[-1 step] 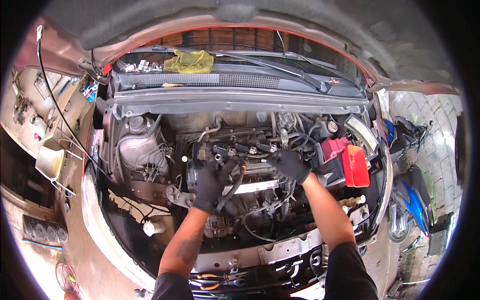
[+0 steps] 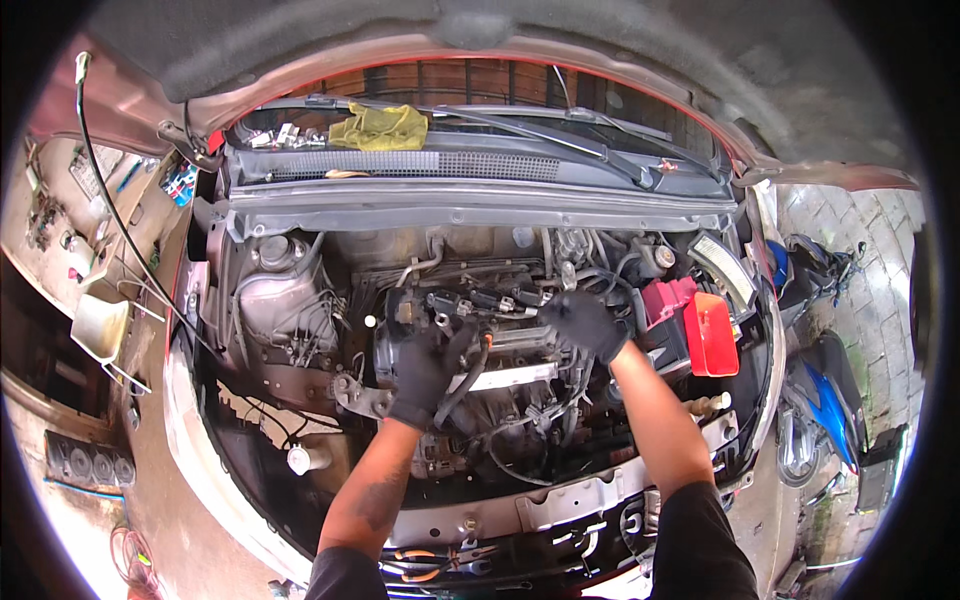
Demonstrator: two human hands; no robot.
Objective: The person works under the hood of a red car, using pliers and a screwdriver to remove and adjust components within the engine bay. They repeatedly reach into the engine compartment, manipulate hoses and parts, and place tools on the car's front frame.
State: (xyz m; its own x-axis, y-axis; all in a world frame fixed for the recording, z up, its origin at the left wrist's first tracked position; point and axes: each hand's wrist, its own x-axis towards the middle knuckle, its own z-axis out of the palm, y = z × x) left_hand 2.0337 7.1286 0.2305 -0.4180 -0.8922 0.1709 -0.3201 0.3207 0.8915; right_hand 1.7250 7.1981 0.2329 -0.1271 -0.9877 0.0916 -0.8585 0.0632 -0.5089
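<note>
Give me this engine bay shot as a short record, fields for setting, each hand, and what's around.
Setting: open engine bay of a car, hood raised
Left hand: black glove, gripping a dark hose on the engine
Right hand: black glove, on the wiring at the engine top
Engine: between the hands, silver bar across it
Battery: red cover, right of the right hand
Yellow rag: on the cowl by the wipers
Motorbike: blue, right of the car
</note>
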